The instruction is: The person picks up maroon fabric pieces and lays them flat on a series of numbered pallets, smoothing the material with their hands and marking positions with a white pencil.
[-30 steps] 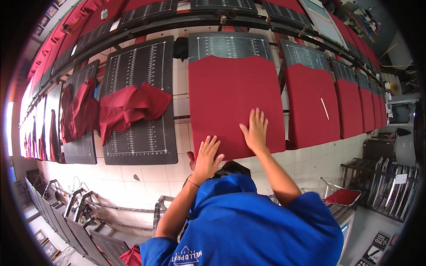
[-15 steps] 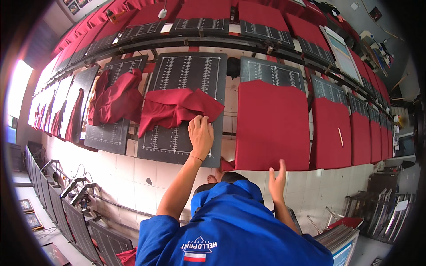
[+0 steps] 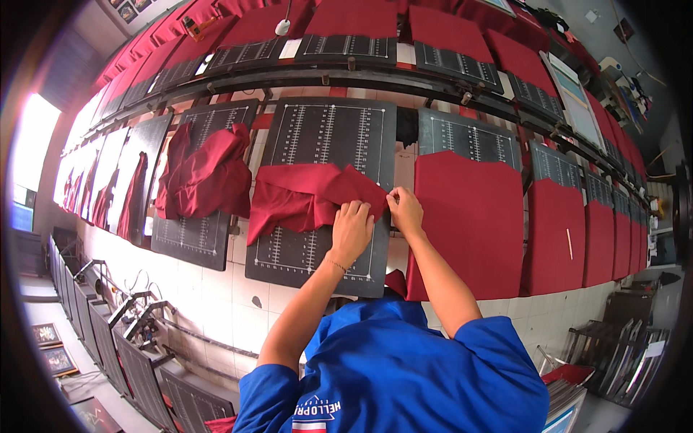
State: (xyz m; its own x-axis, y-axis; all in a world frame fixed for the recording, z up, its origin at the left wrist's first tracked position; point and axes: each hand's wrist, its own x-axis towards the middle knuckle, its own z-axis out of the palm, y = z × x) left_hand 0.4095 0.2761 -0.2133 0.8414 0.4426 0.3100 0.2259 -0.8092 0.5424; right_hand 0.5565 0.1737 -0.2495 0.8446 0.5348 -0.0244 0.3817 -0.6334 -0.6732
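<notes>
A crumpled dark red fabric piece (image 3: 296, 195) lies across the middle of a black board (image 3: 328, 137) printed with white rulers. My left hand (image 3: 353, 232) is closed on the fabric's lower edge, near its right side. At the right corner of the same piece, my right hand (image 3: 406, 211) pinches the cloth between thumb and fingers, just past the board's right edge. To the right, another red fabric piece (image 3: 469, 224) is spread smooth over a neighbouring board, with the ruled top end (image 3: 469, 133) uncovered.
Left of my board, a bunched red cloth (image 3: 206, 177) sits on another ruled board. More covered boards run off to the right, one with a thin pale stick (image 3: 569, 244) on it. A dark rail (image 3: 346, 76) passes behind. Black panels (image 3: 195, 400) line the lower left.
My right hand has come up and left from beside the smooth fabric to the crumpled piece's right corner. My left hand stays at that piece. The whole view has shifted slightly.
</notes>
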